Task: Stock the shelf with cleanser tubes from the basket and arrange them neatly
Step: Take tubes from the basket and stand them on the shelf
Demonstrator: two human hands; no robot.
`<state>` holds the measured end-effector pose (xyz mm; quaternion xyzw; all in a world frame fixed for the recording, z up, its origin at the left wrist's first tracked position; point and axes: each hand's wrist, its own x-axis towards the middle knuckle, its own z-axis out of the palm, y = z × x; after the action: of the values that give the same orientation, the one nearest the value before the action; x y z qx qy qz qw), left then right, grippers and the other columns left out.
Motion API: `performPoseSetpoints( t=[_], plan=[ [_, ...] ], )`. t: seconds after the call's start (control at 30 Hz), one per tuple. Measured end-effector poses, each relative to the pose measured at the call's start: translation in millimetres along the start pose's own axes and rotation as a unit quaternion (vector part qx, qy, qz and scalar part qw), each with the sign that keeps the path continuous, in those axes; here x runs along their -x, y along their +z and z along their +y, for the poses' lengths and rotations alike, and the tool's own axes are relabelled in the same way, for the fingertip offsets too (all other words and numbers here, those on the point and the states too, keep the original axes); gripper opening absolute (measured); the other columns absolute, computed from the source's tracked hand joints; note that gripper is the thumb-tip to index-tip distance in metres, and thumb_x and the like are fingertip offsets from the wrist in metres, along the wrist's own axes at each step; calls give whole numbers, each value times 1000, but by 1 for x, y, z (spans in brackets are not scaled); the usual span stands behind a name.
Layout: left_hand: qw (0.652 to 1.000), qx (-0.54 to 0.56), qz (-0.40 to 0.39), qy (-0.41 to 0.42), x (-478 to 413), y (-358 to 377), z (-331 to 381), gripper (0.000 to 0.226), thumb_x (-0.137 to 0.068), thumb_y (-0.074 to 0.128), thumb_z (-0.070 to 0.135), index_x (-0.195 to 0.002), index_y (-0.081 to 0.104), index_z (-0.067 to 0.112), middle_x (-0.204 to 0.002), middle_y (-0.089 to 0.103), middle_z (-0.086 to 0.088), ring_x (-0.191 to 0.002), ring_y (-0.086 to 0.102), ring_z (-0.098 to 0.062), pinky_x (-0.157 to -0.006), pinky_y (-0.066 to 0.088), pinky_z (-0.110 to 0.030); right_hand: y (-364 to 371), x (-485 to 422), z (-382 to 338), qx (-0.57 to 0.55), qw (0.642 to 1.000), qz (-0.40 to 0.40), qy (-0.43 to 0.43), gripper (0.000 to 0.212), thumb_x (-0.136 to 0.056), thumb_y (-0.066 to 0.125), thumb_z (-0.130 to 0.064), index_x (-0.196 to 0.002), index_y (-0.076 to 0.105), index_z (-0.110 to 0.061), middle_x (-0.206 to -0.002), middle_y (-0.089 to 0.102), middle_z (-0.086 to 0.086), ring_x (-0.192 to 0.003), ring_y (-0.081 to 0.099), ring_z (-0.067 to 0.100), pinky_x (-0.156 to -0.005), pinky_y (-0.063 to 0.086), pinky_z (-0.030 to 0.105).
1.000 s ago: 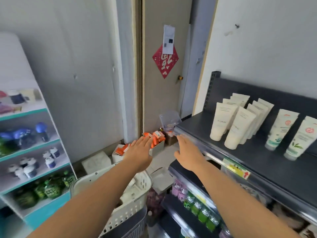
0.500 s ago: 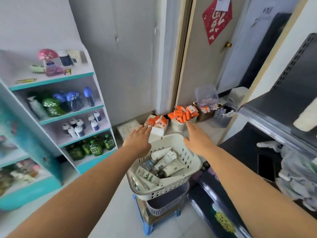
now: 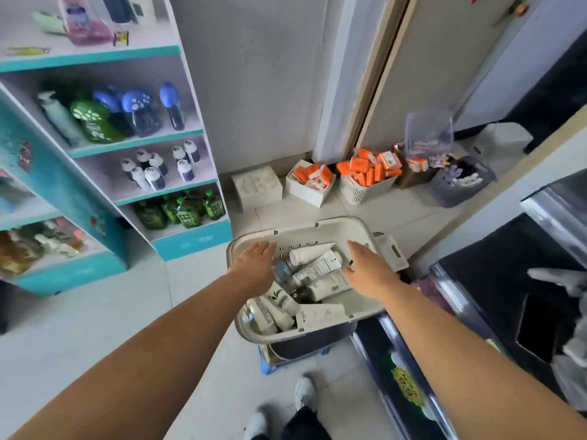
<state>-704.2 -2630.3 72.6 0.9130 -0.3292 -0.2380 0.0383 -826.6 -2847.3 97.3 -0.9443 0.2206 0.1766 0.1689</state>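
Note:
A white plastic basket [image 3: 330, 225] sits on a dark bin over a blue stool, below me on the floor. Several white cleanser tubes [image 3: 317, 270] lie jumbled inside it. My left hand [image 3: 255, 265] hovers over the basket's left side with fingers straight, holding nothing. My right hand [image 3: 365, 268] hovers over the right side, fingers relaxed and empty, just above the tubes. The dark shelf unit [image 3: 495, 281] stands at the right; its top shelf is out of view.
A teal and white display rack [image 3: 104, 147] with bottles and green pouches stands at the left. Along the far wall sit a white box [image 3: 257, 187], bins of orange packets [image 3: 368, 177] and a grey bin [image 3: 460, 182]. My shoes [image 3: 303, 392] are below the basket.
My view swung from the dark shelf down to the basket. Both hands dropped from shelf height to just over the tubes in the basket, still empty.

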Motion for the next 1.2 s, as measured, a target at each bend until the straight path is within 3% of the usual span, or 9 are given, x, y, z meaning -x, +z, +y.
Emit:
performPoseSetpoints(
  t=[0.23,0.3,0.37,0.53,0.67,0.8,1.0,1.1,1.2],
  plan=[
    [987,114,-32,-109,-14,41,4,63,-86,48,5,-146,33,17,-142,42,-14,-124,48,-36,-101,44,-42,43,-35,9,-24,994,-106,-24,61,-97,49,-30,-151,25,-15,-149,40,10,-114,58,22,-91,51,38],
    [982,129,-11,-140,-19,51,7,54,-84,47,2,-137,45,16,-132,51,-12,-116,52,-34,-95,48,-43,56,-44,7,-35,990,-130,-36,59,-97,49,-28,-150,28,-14,-146,45,12,-88,58,13,-67,47,25],
    [976,133,1,-171,-21,59,8,43,-85,49,4,-127,50,13,-124,55,-11,-110,55,-32,-89,51,-44,68,-53,3,-40,987,-150,-47,50,-97,50,-25,-144,38,-12,-130,56,11,-75,53,12,-57,38,24],
    [957,122,-38,-262,-26,81,13,47,-88,49,-1,-133,38,8,-123,52,-14,-108,58,-34,-82,50,-43,99,-64,-8,-63,974,-216,-28,35,-95,50,-22,-128,54,-11,-117,63,10,-100,61,25,-71,43,30],
    [955,103,-120,-253,-33,99,17,45,-92,48,4,-136,39,6,-121,60,-14,-106,62,-28,-83,54,-35,122,-76,-27,-97,969,-228,-21,32,-93,52,-32,-116,62,-11,-111,65,9,-101,62,27,-76,47,33],
    [922,195,-148,-299,-38,112,21,30,-93,51,12,-121,55,2,-117,63,-14,-105,63,-27,-86,54,-32,146,-84,-45,-153,956,-249,13,34,-94,53,-32,-121,60,-12,-115,66,8,-103,62,25,-81,47,31],
    [878,298,-143,-347,-51,113,32,43,-97,46,15,-136,35,-1,-135,50,-19,-122,52,-34,-99,44,-37,180,-102,-43,-163,960,-210,82,43,-83,57,-41,-118,63,-17,-118,61,13,-103,59,31,-93,50,41],
    [852,340,-135,-374,-57,121,37,41,-97,46,15,-136,42,0,-135,51,-20,-123,51,-34,-94,43,-35,165,-95,-48,-164,954,-237,79,33,-88,61,-31,-113,65,-9,-113,66,11,-102,62,28,-89,51,34],
    [835,354,-105,-407,-57,113,42,30,-100,39,15,-126,49,6,-137,44,-15,-125,46,-32,-105,39,-38,163,-92,-43,-191,944,-248,104,30,-91,61,-25,-113,60,-5,-110,65,10,-99,61,25,-77,47,31]
  ],
)
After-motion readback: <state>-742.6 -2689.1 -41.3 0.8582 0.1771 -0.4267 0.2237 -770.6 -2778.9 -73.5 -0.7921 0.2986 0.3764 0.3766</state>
